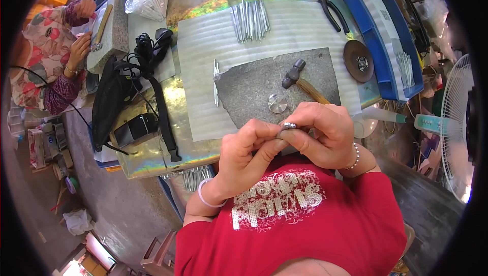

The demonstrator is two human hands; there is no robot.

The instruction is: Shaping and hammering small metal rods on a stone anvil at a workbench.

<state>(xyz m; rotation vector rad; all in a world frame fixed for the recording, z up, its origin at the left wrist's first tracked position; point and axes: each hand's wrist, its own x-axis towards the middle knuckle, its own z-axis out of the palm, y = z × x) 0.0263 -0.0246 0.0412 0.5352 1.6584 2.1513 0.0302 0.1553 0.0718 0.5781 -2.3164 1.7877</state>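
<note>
Pinched between the fingertips of both my hands is a small shiny metal piece (289, 125), rounded on top; its lower part is hidden by my fingers. My left hand (250, 149) closes on it from one side, thumb and forefinger together. My right hand (324, 134) grips it from the other side in the same way. Just beyond my fingers, a round silvery metal disc (277, 103) lies on a grey stone slab (249, 85). A hammer (294, 74) with a wooden handle rests on the slab, its handle end passing behind my right hand.
White foam sheeting (201, 47) under the slab bears thin metal rods (250, 20). Black pliers (330, 9), a brown dish (358, 61) of small metal bits and a blue tray (373, 37) stand right. A fan (457, 128) is far right. Left are a black bag (114, 90) and a co-worker's hand (80, 50) beside a stone block (113, 37).
</note>
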